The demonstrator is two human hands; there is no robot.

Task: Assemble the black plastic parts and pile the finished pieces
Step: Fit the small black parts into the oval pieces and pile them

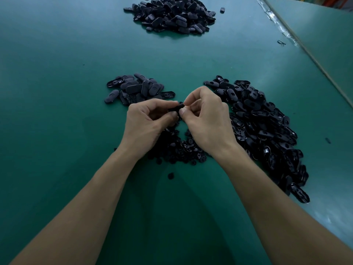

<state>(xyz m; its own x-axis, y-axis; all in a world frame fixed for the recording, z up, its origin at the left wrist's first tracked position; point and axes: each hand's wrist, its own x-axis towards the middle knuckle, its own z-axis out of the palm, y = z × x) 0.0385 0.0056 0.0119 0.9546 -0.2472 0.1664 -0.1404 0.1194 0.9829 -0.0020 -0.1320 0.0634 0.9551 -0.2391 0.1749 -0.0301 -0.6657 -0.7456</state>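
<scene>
Both hands meet above the middle of the green table (57, 92). My left hand (147, 123) and my right hand (208, 119) pinch one black plastic part (176, 108) between thumbs and fingertips; most of it is hidden by the fingers. Just beyond my left hand lies a small pile of oval black pieces (137, 88). A long heap of open black shells (267, 131) runs along my right side. Under my wrists sits a heap of small round black parts (177, 148).
A large pile of black pieces (172, 14) lies at the far side of the table. One loose small part (171, 175) lies near my forearms, another (222, 10) beside the far pile. The table's right edge (305, 52) runs diagonally.
</scene>
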